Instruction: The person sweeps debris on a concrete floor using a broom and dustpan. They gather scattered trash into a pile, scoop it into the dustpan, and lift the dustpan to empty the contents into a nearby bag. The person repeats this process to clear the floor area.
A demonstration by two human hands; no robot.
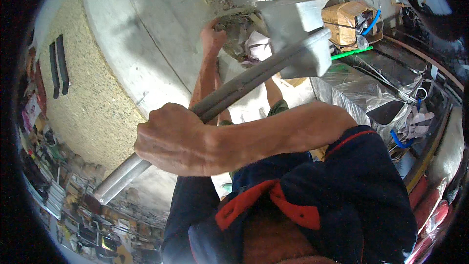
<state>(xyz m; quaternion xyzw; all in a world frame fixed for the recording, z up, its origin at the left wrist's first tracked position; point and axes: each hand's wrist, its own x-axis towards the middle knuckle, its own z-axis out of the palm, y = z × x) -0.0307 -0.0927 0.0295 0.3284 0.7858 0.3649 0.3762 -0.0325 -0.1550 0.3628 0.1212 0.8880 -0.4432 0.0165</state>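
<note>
**Cluttered concrete floor, one tube clenched tight across the view**

Bright concrete floor (161,14) here, a speckled slab (97,102) off to the left, a battered cardboard box (342,22) and a plastic-wrapped bundle (349,93) over on the right. And straight through the middle: a dull metal tube (254,76), slanting from low left to upper right! The right hand (168,139) is clenched around it, towards the near end, with a short length showing beyond the fist. The far end overlaps a grey pan (288,17) on the floor; it looks fixed there, though the joint can't be made out.

Up front, the left hand (213,38) is right at a heap of stringy debris (237,41), a crumpled pale piece (258,46) in among it. Fingers partly buried, so there's no telling whether they grasp anything.

How does it handle? The tube looks stiff and probably hollow, light for its length, smooth enough to twist in a loose palm. If pan and tube are one piece, expect the weight out front: a firm wrap on the bare shaft, nearer the pan for steadier control. The debris looks light, springy and crumbly; gather it from beneath, in a full handful.
</note>
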